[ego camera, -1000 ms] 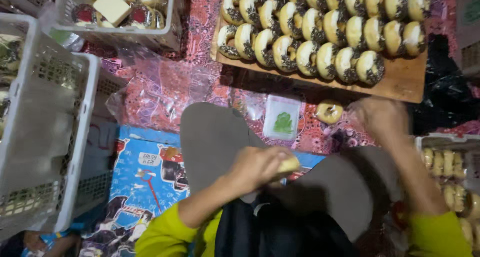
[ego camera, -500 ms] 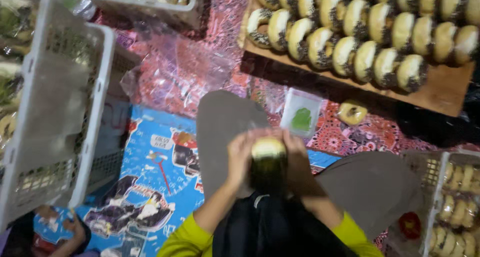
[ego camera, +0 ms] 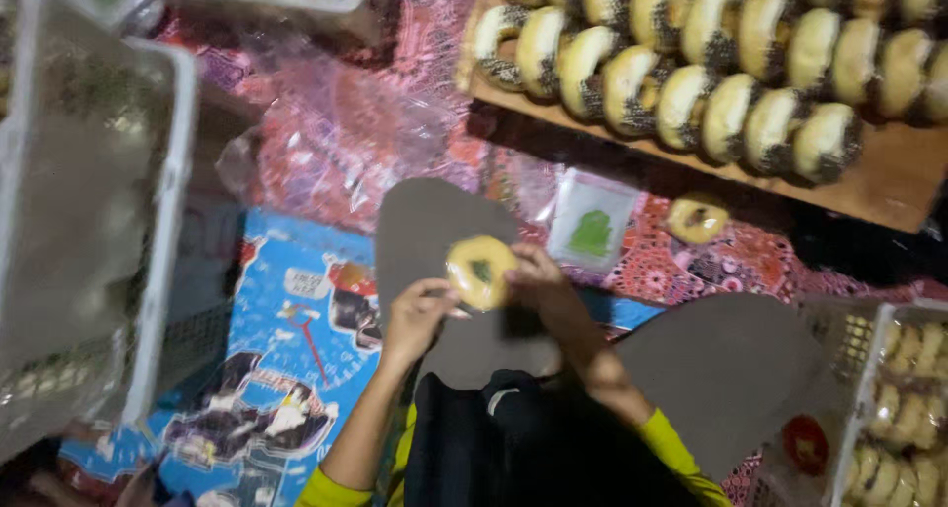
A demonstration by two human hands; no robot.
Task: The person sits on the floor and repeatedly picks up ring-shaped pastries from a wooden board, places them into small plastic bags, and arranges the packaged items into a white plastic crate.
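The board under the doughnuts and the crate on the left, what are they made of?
The board looks like bare wood: brown, matte, with a thick flat edge. The crate looks like white plastic, with a moulded rim and mesh walls, though blur hides detail. The doughnuts look like baked dough with dark sprinkles.

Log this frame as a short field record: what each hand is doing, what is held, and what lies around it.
left hand: left hand touches the lower-left edge of the doughnut
right hand: right hand grips the right edge
held item: round yellow ring doughnut with dark centre, facing the camera
behind: wooden board with rows of chocolate-sprinkled doughnuts
loose: single doughnut on the red patterned cloth
left side: white plastic basket
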